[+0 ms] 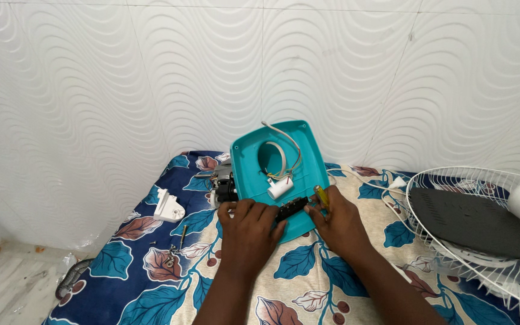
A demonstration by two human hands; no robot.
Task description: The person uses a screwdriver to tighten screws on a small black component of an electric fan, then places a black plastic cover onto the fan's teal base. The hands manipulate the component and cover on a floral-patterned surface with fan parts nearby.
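A teal plastic fan-base cover, rounded-rectangular with an oval hole near its top, lies tilted with its hollow inner side facing up on a mattress covered in blue-and-cream leaf-print cloth. Inside the cover, just below the hole, sits a small white cylindrical capacitor with thin coloured wires running up from it, and a grey cable loops over the cover's top rim.

At the cover's lower edge lies a black rectangular switch block. The left hand rests on the cover's lower left corner, its fingers curled down against the left end of the block. The right hand sits at the cover's lower right edge, fingers closed around a yellow-handled screwdriver, whose handle sticks up between thumb and forefinger; the tip is hidden, so where it meets the block cannot be told.

Touching the cover's left edge is a grey-and-black motor assembly. Further left of the cover lies a white plastic bracket piece, and below that a cluster of small metal screws and a bolt. Well to the right of the cover rests a white wire fan guard with dark grey blades behind it. A white wavy-textured wall rises behind the cover.
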